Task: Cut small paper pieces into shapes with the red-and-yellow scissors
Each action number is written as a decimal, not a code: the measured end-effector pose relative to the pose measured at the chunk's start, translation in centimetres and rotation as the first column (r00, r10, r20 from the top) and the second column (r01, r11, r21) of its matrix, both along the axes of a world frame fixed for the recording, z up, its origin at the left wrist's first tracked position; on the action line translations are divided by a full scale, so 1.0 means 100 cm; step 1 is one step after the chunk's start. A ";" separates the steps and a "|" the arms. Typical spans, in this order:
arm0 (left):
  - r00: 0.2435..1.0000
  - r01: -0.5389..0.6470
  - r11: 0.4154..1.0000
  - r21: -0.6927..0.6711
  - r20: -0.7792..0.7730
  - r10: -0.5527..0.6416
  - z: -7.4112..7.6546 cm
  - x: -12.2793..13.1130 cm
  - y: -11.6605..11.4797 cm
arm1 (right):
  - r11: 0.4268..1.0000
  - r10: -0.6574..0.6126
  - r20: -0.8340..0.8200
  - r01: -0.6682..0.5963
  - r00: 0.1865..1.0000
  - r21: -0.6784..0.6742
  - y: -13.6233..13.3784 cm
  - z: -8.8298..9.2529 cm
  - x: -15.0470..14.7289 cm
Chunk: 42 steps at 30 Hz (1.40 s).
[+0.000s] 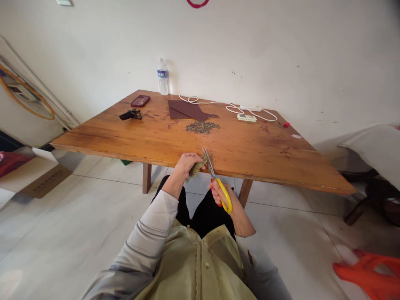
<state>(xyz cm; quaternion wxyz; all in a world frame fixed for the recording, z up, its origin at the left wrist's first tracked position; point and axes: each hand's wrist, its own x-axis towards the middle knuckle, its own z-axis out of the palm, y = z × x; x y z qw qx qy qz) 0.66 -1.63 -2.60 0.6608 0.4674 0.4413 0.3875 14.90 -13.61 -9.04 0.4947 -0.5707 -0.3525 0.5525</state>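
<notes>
Between the fingers of my left hand [186, 161] is a greenish-yellow strip with dark marks [196, 167]; I cannot tell its material. My right hand [221, 192] is closed round scissors [226, 197] with yellow and red handles. Their blades point up and away, right beside the strip at the table's near edge; whether they touch it is unclear. Beyond both hands lies a loose heap of small grey-brown clippings [203, 127] on the wooden table [150, 139]. Dark brown sheets [186, 110] lie just behind the heap.
Toward the back left are a phone in a dark red case [140, 101], a black object [130, 114] and a water bottle [163, 77]. A white cable [215, 102] runs to a white device [246, 118] at the back right. A cardboard box [43, 177] sits on the floor at left.
</notes>
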 end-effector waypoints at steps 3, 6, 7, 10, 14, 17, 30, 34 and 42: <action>1.000 -0.002 1.000 -0.009 0.005 0.002 0.000 0.000 0.000 | 1.000 -0.010 0.001 0.010 1.000 -0.007 -0.001 0.000 -0.002; 1.000 -0.010 1.000 -0.013 0.020 0.010 0.000 0.001 -0.001 | 1.000 -0.014 0.001 0.014 1.000 0.016 -0.002 -0.002 -0.003; 1.000 -0.014 1.000 -0.013 0.026 0.015 0.000 0.001 -0.001 | 1.000 -0.014 0.002 0.013 1.000 0.027 -0.002 -0.003 -0.004; 0.998 -0.030 0.999 -0.016 0.047 0.031 0.000 0.002 -0.001 | 0.998 -0.017 0.015 0.016 1.000 0.056 -0.002 -0.004 -0.003; 0.997 -0.039 0.999 -0.027 0.058 0.041 0.000 0.003 -0.002 | 0.998 -0.019 0.042 0.017 0.999 0.058 0.000 -0.003 -0.001; 0.997 -0.043 0.999 -0.032 0.059 0.044 -0.001 0.003 -0.003 | 0.999 -0.018 0.040 0.016 0.999 0.030 0.001 -0.002 -0.001; 0.991 -0.090 0.995 -0.048 0.094 0.094 0.000 0.006 -0.005 | 0.999 -0.024 0.040 0.023 0.999 0.026 0.000 -0.004 -0.005; 0.989 -0.108 0.992 -0.057 0.099 0.113 0.002 0.008 -0.007 | 0.999 -0.028 0.059 0.026 0.998 0.021 0.002 -0.003 -0.004; 0.985 -0.127 0.988 -0.090 0.108 0.137 0.003 0.010 -0.008 | 0.999 -0.036 0.028 0.036 0.999 -0.018 0.002 0.000 -0.008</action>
